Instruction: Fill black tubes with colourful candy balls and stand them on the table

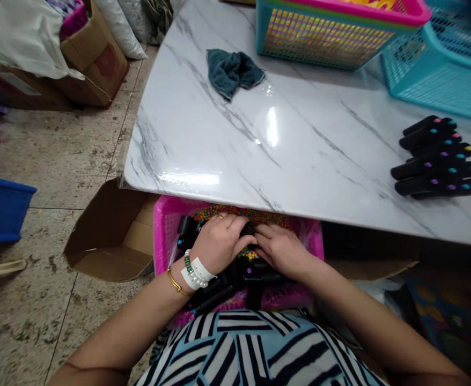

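My left hand (pixel 219 241) reaches into a pink basket (pixel 160 236), its fingers closed round a short black tube (pixel 247 229). Beside it, with curled fingers almost meeting the left thumb, is my right hand (pixel 280 247); whatever lies under its fingertips is hidden. Small multicoloured beads (pixel 251 213) fill the back of the basket around both hands. Several black tubes lie in the front of it, one with a purple dot (pixel 255 272) and others along the left side (pixel 185 233).
Over the basket's far rim extends a marble-patterned table (pixel 300 155). On it are a dark green cloth (pixel 233 74), several black tubes with coloured dots (pixel 440 158), stacked baskets (pixel 328 40) and a blue basket (pixel 440 75). An open cardboard box (pixel 110 236) stands left on the floor.
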`<action>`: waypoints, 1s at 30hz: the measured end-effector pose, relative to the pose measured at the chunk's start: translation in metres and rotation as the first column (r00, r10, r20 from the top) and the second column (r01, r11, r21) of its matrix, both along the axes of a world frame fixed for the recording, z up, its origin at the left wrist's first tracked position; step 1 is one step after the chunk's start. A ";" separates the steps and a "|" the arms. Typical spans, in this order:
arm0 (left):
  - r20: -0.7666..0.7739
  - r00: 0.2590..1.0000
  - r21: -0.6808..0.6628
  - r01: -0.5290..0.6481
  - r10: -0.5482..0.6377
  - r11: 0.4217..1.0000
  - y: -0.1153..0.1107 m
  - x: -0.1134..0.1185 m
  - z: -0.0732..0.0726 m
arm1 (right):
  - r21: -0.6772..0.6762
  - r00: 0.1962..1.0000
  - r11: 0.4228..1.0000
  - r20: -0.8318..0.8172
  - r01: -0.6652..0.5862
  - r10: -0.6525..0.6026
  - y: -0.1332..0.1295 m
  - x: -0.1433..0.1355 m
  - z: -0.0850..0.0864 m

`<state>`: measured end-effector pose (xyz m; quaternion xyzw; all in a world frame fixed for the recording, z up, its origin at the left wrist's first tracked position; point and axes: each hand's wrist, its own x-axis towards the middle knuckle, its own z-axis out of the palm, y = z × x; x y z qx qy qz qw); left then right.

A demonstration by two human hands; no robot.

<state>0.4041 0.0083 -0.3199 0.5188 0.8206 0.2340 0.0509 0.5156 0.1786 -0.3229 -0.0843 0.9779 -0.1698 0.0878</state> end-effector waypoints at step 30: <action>0.251 0.958 0.179 0.092 -0.136 0.980 0.012 0.003 -0.020 | -0.575 0.673 0.653 -0.224 0.493 -0.705 0.048 0.068 0.052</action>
